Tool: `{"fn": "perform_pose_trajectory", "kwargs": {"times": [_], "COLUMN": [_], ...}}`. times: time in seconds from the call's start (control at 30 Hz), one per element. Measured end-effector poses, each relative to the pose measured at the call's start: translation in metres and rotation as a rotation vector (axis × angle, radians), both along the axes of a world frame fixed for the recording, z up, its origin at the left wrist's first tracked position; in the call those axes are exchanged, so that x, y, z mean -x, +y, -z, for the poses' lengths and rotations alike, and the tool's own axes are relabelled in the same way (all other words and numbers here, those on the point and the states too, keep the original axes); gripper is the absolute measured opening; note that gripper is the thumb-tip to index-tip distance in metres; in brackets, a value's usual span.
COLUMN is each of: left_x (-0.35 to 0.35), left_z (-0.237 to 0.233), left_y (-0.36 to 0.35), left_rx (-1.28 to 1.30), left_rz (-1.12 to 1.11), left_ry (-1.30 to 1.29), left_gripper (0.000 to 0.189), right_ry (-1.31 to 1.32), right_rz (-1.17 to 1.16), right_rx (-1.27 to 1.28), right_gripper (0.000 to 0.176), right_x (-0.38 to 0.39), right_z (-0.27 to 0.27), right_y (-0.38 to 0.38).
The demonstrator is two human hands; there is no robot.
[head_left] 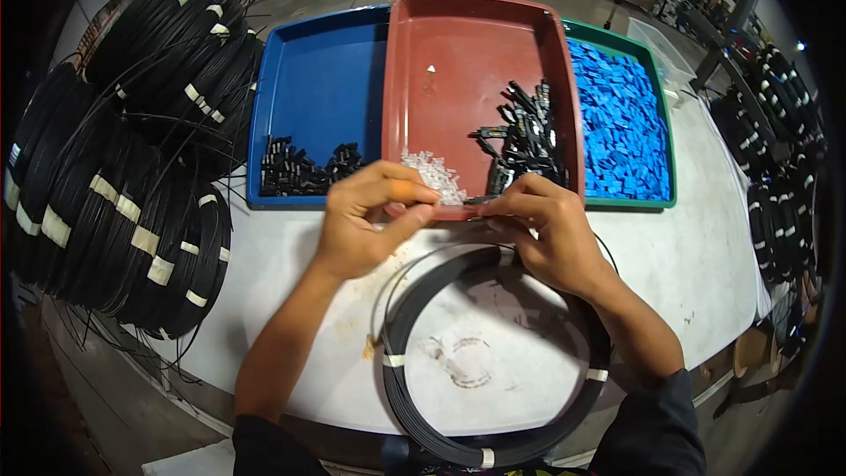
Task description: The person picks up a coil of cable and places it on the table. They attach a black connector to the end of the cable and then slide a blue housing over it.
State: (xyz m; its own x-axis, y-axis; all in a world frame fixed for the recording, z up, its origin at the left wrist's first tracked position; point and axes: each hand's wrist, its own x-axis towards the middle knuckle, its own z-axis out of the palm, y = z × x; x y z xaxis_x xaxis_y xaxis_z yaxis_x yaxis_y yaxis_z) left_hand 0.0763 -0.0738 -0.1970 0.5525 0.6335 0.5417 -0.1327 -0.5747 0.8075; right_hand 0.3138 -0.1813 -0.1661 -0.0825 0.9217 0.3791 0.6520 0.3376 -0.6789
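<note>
My left hand [374,216] is closed in a pinch at the near rim of the red tray [476,35], beside a pile of small clear-white plastic pieces [427,174]. What its fingertips hold is too small to make out. Facing it, my right hand [546,229] pinches a thin black piece [478,200] that points towards the left fingertips. Whether this is a cable end or one of the black connectors cannot be told. Below both hands lies a coil of black cable [407,308], bound with white tape, with a loose strand arching around it.
Black connectors [526,128] fill the red tray's right side. The blue tray [322,62] on the left holds small black parts [295,169]; the green tray [667,123] holds blue pieces [617,119]. Large taped cable coils [115,203] crowd the table's left; more coils [775,203] hang right.
</note>
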Motion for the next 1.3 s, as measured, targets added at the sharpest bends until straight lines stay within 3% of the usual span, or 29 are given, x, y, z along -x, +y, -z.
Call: {"fn": "perform_pose_trajectory", "kwargs": {"times": [0.2, 0.37, 0.43, 0.67, 1.03, 1.3], "left_x": [-0.061, -0.071, -0.067, -0.062, -0.059, -0.057], "left_z": [0.007, 0.023, 0.022, 0.035, 0.040, 0.040], "left_y": [-0.054, -0.050, -0.053, -0.044, -0.041, -0.041], "left_rx": [0.314, 0.231, 0.267, 0.473, 0.504, 0.320], "left_rz": [0.119, 0.152, 0.081, 0.142, 0.200, 0.224], "left_ry": [-0.095, -0.081, -0.101, -0.152, -0.223, -0.184], "left_gripper": [0.020, 0.018, 0.016, 0.018, 0.015, 0.017], "right_ry": [0.143, 0.176, 0.191, 0.221, 0.094, -0.049], "right_rz": [0.159, 0.184, 0.174, 0.141, 0.073, 0.032], "right_rx": [-0.108, -0.233, -0.217, -0.110, -0.191, -0.351], "right_gripper": [0.009, 0.006, 0.006, 0.007, 0.007, 0.018], "right_x": [-0.025, -0.038, -0.038, -0.031, -0.030, -0.028], "right_z": [0.024, 0.040, 0.038, 0.039, 0.037, 0.044], "right_y": [-0.043, -0.047, -0.045, -0.030, -0.035, -0.038]}}
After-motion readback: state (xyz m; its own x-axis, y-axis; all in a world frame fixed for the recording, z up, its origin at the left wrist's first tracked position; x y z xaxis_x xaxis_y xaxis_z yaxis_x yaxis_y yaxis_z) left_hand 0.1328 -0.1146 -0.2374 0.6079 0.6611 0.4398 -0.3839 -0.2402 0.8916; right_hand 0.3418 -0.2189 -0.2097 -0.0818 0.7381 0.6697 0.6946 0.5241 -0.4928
